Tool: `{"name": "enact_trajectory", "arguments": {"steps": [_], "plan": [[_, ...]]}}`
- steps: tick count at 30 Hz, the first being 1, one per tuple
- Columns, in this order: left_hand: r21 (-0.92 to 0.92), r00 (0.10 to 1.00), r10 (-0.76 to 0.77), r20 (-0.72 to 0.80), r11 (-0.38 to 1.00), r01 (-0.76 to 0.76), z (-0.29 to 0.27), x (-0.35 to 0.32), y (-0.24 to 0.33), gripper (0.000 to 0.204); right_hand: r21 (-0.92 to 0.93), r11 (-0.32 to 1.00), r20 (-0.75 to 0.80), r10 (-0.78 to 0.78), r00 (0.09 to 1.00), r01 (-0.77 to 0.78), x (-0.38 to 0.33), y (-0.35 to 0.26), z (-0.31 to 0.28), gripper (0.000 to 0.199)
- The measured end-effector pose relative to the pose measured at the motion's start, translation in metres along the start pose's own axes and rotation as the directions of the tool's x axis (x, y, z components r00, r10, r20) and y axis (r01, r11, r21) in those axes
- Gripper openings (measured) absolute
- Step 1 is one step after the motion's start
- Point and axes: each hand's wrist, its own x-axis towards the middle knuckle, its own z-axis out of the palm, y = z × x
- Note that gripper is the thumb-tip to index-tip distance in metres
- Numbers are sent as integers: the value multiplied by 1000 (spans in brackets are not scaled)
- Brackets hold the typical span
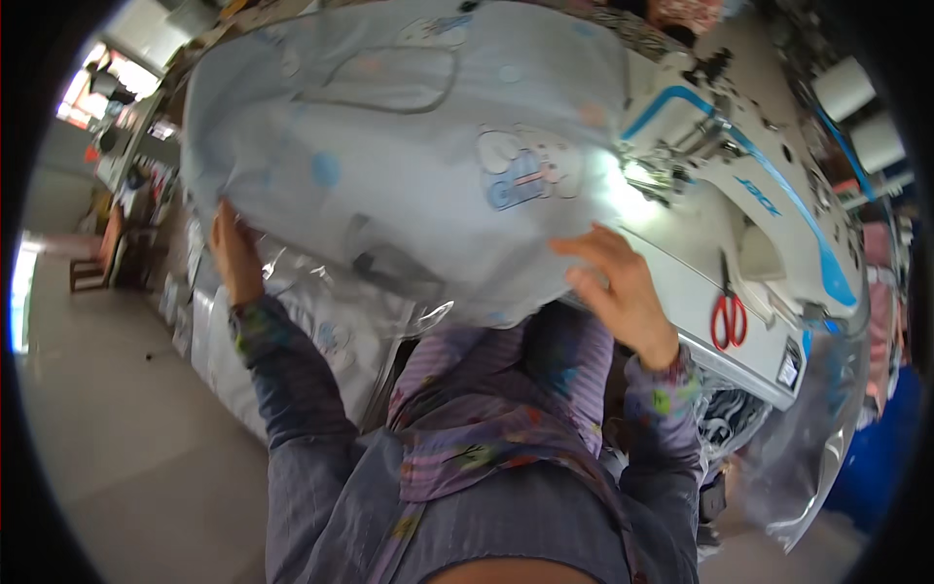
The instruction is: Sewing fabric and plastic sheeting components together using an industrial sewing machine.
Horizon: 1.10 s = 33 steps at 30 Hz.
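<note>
A large pale blue fabric piece [418,146] printed with cartoon animals and dots lies spread across the sewing table, its near edge hanging over my lap. At the fabric's left edge is my left hand [236,255], fingers stretched out against the cloth. My right hand [620,289] rests at or just over the near right part, its fingers apart and nothing held in them. Beyond that hand stands a white sewing machine [769,195] with blue trim; its lamp lights the fabric's right edge near the needle area. Whether the right fingertips touch the cloth I cannot tell.
Red-handled scissors [728,319] lie on the table right of my right hand. Clear plastic sheeting [812,428] hangs at the right side. More printed fabric under clear plastic [326,336] sits below my left forearm. White thread cones [844,90] stand at the far right.
</note>
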Motion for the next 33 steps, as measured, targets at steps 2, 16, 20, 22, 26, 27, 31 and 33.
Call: {"name": "enact_trajectory", "arguments": {"steps": [2,16,20,22,26,27,31,33], "plan": [[-82,993,-111,-33,991,108,3,-14,21,19,-17,988,135,-147,980,151,21,-70,18,38],[88,986,-70,149,994,57,-41,43,7,13,-21,759,72,-649,758,651,-12,-137,79,29],[77,945,-208,251,978,195,9,40,18,19,58,876,116,-482,869,478,-63,-105,76,43],[178,964,-115,239,981,73,-1,33,9,9,123,920,139,-388,911,373,-86,-76,108,44],[344,971,-38,235,938,-46,-87,20,-20,9,358,912,108,-251,962,198,-100,-40,117,37],[316,972,-63,224,949,-11,-75,3,-12,10,300,951,84,-106,991,77,-95,-38,86,34],[279,975,-53,215,960,-10,-69,-9,8,8,-21,991,-324,118,939,-132,-41,31,24,32],[274,977,-40,211,961,-20,-69,-1,9,8,-185,970,-388,72,919,-154,-14,66,11,34]]}}
